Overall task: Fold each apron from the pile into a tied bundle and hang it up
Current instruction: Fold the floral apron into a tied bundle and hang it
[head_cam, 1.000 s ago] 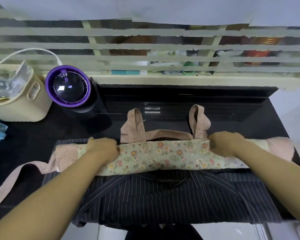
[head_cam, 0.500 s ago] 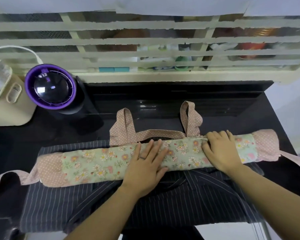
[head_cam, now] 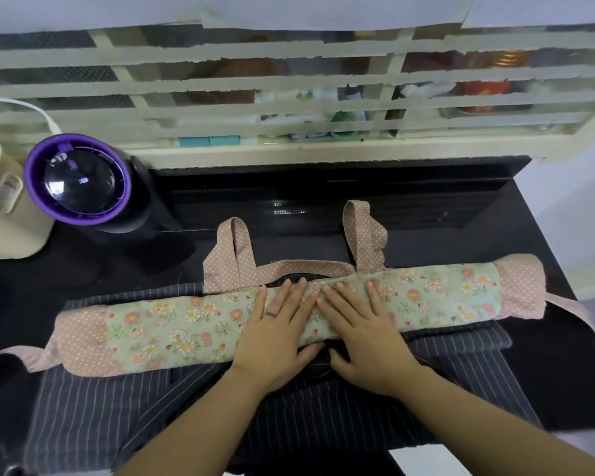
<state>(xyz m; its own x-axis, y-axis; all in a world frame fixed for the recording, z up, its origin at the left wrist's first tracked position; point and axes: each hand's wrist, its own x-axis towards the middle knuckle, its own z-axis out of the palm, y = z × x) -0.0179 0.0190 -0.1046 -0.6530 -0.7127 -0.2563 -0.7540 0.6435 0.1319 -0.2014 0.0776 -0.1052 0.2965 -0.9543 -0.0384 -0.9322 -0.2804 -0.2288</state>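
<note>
Black countertop [head_cam: 495, 218] carried the rolled floral apron [head_cam: 437, 297] across a striped apron [head_cam: 117, 413], your left hand [head_cam: 275, 334] and right hand [head_cam: 361, 334] pressing it mid-length with flat, spread fingers, so its unheld ends could have unrolled.

Glossy black countertop [head_cam: 426, 207], pretty reflective. A dark pinstriped apron [head_cam: 124, 417] is spread flat across the front, right up to the near edge. Back left there's a black appliance with a purple rim [head_cam: 78, 183] and a beige container [head_cam: 11, 231] just beside it. Two pink polka-dot strap loops [head_cam: 232, 255] lie mid-counter.
</note>
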